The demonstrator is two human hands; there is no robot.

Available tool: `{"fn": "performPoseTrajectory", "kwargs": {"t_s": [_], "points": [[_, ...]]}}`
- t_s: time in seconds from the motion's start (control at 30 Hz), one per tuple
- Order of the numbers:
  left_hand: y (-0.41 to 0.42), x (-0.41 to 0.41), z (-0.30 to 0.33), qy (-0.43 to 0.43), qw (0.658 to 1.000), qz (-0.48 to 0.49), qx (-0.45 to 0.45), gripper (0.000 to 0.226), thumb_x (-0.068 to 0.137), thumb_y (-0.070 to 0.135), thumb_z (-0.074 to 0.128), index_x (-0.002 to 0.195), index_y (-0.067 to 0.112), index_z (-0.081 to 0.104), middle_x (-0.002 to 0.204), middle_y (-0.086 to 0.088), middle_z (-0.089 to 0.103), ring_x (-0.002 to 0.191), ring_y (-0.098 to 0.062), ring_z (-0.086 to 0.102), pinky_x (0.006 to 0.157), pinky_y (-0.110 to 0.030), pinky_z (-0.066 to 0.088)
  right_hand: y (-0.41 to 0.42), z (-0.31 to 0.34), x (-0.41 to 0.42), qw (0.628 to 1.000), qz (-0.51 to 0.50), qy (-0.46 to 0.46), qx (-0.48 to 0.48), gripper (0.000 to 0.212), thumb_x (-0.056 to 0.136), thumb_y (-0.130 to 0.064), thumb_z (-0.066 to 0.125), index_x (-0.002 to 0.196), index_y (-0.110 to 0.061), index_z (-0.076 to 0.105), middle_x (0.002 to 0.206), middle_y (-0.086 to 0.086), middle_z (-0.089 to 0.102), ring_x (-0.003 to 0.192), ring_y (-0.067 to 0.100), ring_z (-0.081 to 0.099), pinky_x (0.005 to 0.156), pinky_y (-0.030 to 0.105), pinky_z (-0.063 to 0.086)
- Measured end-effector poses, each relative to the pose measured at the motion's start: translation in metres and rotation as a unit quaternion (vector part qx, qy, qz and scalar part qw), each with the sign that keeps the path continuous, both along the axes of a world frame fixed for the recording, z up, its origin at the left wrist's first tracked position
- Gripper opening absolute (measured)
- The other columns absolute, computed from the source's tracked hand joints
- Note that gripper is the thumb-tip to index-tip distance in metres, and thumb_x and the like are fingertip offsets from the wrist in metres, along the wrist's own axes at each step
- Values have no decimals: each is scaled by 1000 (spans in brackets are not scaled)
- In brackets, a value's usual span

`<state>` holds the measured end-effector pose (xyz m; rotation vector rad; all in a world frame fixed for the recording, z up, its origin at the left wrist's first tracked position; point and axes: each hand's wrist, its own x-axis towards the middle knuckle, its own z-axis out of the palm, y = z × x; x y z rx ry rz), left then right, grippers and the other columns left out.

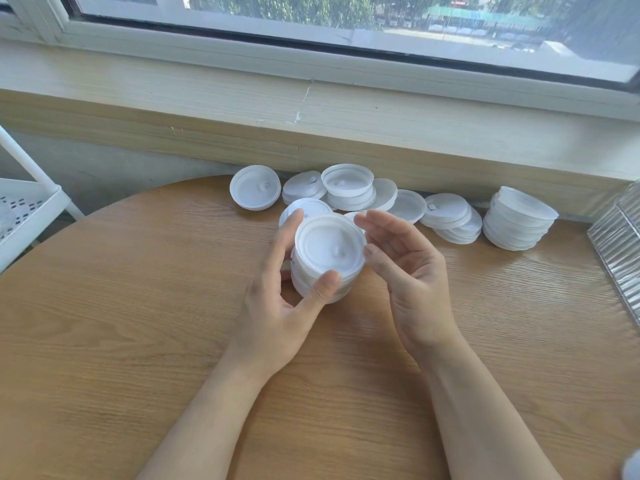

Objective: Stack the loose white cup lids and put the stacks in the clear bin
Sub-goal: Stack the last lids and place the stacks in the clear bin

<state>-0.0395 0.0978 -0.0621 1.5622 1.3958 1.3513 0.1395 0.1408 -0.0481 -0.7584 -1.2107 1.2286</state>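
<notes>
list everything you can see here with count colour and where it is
stack of lids in hand: one, white, above the table centre, gripped by the left hand
loose lids and short piles: count unclear because they overlap, white, along the table's far edge under the window
tall lid stack: one, white, leaning, far right of the table
round table: one, light wood grain
clear bin: one, ribbed and see-through, right edge, only partly in view
shelf rack: one, white, left edge
window sill: one, pale wood, behind the table
window: one, white frame, top
left hand: thumb and fingers round the stack
right hand: open beside the stack, holds nothing
</notes>
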Motion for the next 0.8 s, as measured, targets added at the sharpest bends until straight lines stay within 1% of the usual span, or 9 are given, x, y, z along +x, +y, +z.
{"fn": "performPoseTrajectory", "kwargs": {"t_s": [0.1, 0.2, 0.27, 0.37, 0.47, 0.57, 0.63, 0.7, 0.8], "points": [[0, 0, 1, -5, 1000, -2, 2, 74, 91, 56, 68, 157, 36, 39, 152, 20, 53, 138, -8, 53, 112, -44, 48, 0, -2, 0, 1000, 2, -22, 11, 35, 97, 11, 62, 129, -3, 66, 126, 14, 72, 128, 27, 64, 114, 46, 47], [0, -1, 0, 0, 1000, -2, -5, 72, 90, 50, 73, 154, 36, 43, 147, 19, 58, 134, -6, 57, 110, -40, 49, 0, -1, 1, 999, -4, -47, 11, 41, 97, 8, 65, 135, -4, 61, 126, 11, 73, 126, 21, 65, 105, 32, 50], [0, -3, -1, 2, 1000, -5, -9, 73, 89, 50, 74, 153, 35, 43, 144, 18, 60, 133, -5, 58, 110, -38, 49, 0, -1, 1, 997, -6, -75, 28, 44, 97, 7, 66, 139, -4, 58, 125, 10, 73, 125, 20, 65, 104, 28, 49], [0, -5, 0, 6, 1000, -12, -12, 74, 88, 52, 73, 153, 33, 43, 143, 18, 60, 133, -5, 57, 110, -36, 50, 0, -2, 2, 994, -18, -88, 56, 46, 97, 4, 67, 140, -5, 56, 125, 11, 73, 127, 24, 65, 106, 32, 49], [1, -5, -1, 13, 1000, -11, -8, 73, 89, 53, 72, 154, 34, 42, 145, 18, 59, 136, -6, 55, 111, -39, 49, 4, 0, 11, 989, -106, -86, 51, 40, 99, 0, 67, 137, -11, 60, 124, 7, 74, 125, 21, 65, 106, 36, 49], [1, -5, -1, 13, 1000, -10, -1, 77, 89, 56, 72, 156, 36, 39, 147, 16, 58, 139, -11, 53, 112, -44, 48, 13, -6, 29, 948, -207, -235, 57, 30, 99, -10, 70, 125, -25, 71, 122, -9, 73, 124, 14, 63, 111, 44, 45], [0, -4, 1, 16, 1000, -9, 2, 82, 87, 58, 72, 158, 38, 36, 148, 16, 57, 138, -9, 53, 112, -40, 48, 17, -12, 37, 925, -203, -315, 59, 28, 96, -17, 73, 120, -32, 74, 125, -15, 67, 127, 12, 59, 107, 48, 48], [-1, -3, 2, 26, 1000, -13, 6, 86, 85, 59, 73, 159, 38, 35, 150, 18, 55, 137, -6, 54, 111, -38, 48, 19, -17, 38, 918, -175, -354, 45, 26, 94, -22, 76, 116, -36, 76, 129, -14, 61, 130, 11, 55, 104, 49, 50], [0, -3, 1, 30, 999, -11, 5, 86, 83, 62, 74, 157, 41, 37, 151, 22, 53, 136, -6, 54, 111, -42, 49, 21, -22, 35, 898, -173, -401, 56, 21, 93, -23, 77, 109, -37, 78, 128, -11, 60, 127, 8, 54, 106, 44, 48]]}}
